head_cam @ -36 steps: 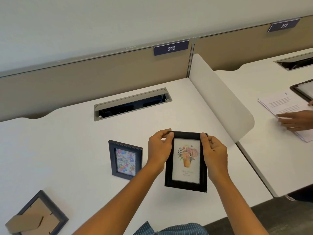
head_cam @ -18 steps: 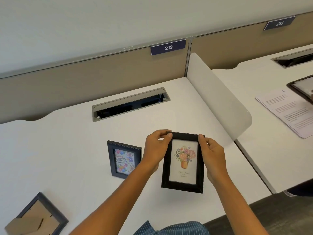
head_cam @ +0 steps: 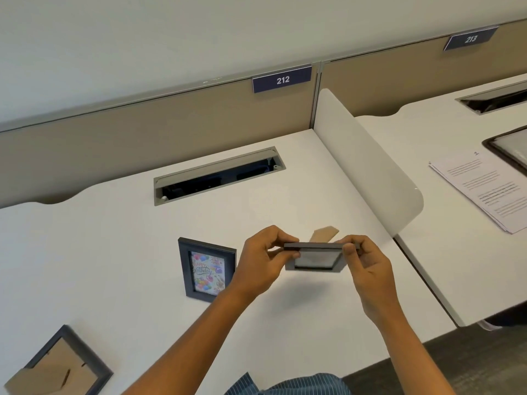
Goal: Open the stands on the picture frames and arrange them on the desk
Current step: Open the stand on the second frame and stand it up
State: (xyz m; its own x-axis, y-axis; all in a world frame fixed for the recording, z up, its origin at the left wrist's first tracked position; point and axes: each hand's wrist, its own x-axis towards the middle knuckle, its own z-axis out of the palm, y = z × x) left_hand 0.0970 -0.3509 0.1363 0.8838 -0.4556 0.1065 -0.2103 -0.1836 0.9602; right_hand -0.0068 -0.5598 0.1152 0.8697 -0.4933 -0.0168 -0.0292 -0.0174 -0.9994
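I hold a black picture frame point(head_cam: 313, 256) above the white desk point(head_cam: 114, 238), tipped steeply back so its top edge faces me and its glass is foreshortened. My left hand point(head_cam: 261, 259) pinches its left end and my right hand point(head_cam: 363, 265) pinches its right end. Its brown cardboard stand point(head_cam: 323, 233) sticks out behind it. To the left a black frame with a birthday picture point(head_cam: 207, 269) stands upright on the desk. A third frame point(head_cam: 61, 366) lies face down at the near left corner, its cardboard stand raised.
A cable tray slot point(head_cam: 218, 175) is cut into the back of the desk. A white divider panel point(head_cam: 368, 172) bounds the desk on the right. The neighbouring desk holds papers point(head_cam: 484, 189) and a dark tray point(head_cam: 510, 149).
The frame I hold has tilted back from facing me to nearly edge-on, and its stand now shows behind it. The other person's hand on the right desk has left the view.
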